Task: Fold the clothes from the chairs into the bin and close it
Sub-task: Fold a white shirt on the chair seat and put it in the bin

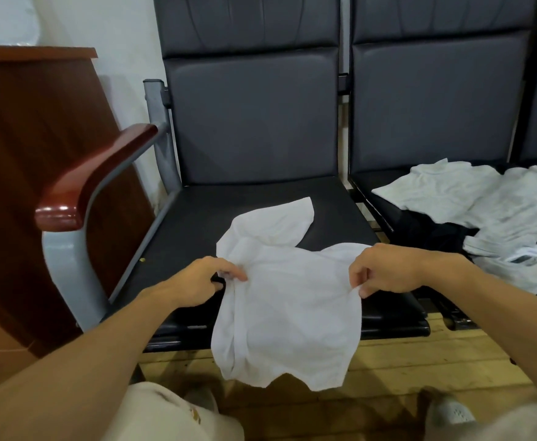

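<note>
Two hands hold one white shirt (286,300) over the front edge of a dark chair seat (197,224). The left hand (203,281) pinches the shirt's left edge between thumb and fingertips, and the right hand (384,272) pinches the right edge with curled fingers, so the cloth is spread between them. The shirt's upper part, with one sleeve pointing toward the backrest, lies on the seat. Its lower part hangs past the seat's front edge, above the wooden floor (420,361). Both forearms reach in from the bottom corners, and the hands stay well apart, one at each side of the cloth. The chair has a padded dark backrest (251,116), a grey metal frame and a glossy reddish wooden armrest (85,183) on its left. Just to the right stands a second chair (432,100) of the same kind. On it lies a loose pile of white clothes (483,198) mixed with a black garment (429,230). A reddish-brown wooden cabinet (22,154) stands to the left against a white wall. Light trousers and a pale shoe (451,412) show at the bottom.
</note>
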`<state>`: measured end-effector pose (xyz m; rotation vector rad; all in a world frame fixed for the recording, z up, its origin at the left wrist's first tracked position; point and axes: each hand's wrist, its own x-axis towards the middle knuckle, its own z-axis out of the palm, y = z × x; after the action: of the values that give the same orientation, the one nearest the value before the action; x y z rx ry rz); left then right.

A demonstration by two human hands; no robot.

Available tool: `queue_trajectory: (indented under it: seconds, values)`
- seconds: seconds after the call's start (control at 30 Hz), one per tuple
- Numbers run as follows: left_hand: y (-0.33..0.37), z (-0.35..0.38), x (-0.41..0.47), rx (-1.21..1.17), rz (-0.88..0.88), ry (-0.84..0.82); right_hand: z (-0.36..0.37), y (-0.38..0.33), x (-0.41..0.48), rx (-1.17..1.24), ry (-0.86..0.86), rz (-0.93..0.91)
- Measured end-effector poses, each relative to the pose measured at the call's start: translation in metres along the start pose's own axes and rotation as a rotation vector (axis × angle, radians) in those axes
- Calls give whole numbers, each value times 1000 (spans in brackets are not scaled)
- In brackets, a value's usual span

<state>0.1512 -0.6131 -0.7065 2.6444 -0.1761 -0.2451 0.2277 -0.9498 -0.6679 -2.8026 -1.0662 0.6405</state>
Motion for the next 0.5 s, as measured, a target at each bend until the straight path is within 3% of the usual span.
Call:
queue_trajectory:
  seconds: [0.1,0.33,0.5]
  values:
    - [-2,0,2,12,8,-33,-4,3,1,34,56,-17]
    - [17,-1,2,99,-2,70,-2,9,-6,217,388,-10]
    - [44,-6,-5,-104,-20,215,-3,8,-17,327,532,-8]
